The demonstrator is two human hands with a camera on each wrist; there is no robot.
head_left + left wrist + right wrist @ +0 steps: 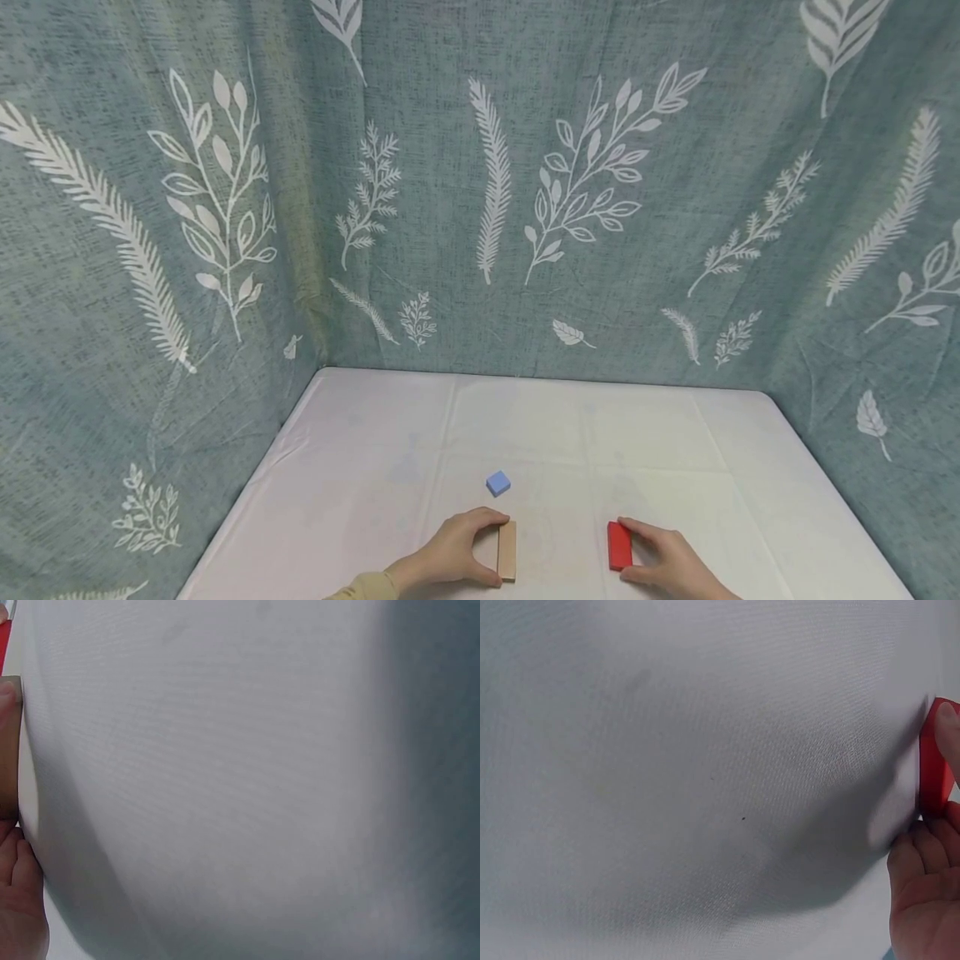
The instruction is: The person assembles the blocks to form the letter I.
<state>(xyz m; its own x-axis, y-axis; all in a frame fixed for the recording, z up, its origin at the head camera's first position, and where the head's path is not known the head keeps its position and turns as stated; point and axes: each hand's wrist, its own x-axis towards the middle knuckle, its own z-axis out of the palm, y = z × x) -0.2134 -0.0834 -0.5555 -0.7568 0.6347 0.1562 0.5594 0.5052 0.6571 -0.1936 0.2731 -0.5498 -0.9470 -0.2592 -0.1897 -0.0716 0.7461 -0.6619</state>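
Far to the left of the wooden block (507,552), a blue-green curtain (75,333) printed with white leaves and sprigs hangs beside the table, and it runs on behind and round to the block's far right. Nearer on the left, a tan sleeve (371,586) shows at the bottom edge of the head view, and from it the left hand (453,546) reaches to the wooden block, gripping it end to end, a finger at its far end and the thumb at its near end. A small blue block (498,482) sits on the white tablecloth (637,450) beyond the wooden block's far end and a touch to its left, turned at an angle and clear of both hands. The wooden block itself is long and narrow, its length running away from the person. Well apart to its right is the red block (619,546), lying roughly parallel to it. Just right of that, farthest from the wooden block, the right hand (667,558) holds the red block by its two ends, finger beyond and thumb nearer the person.
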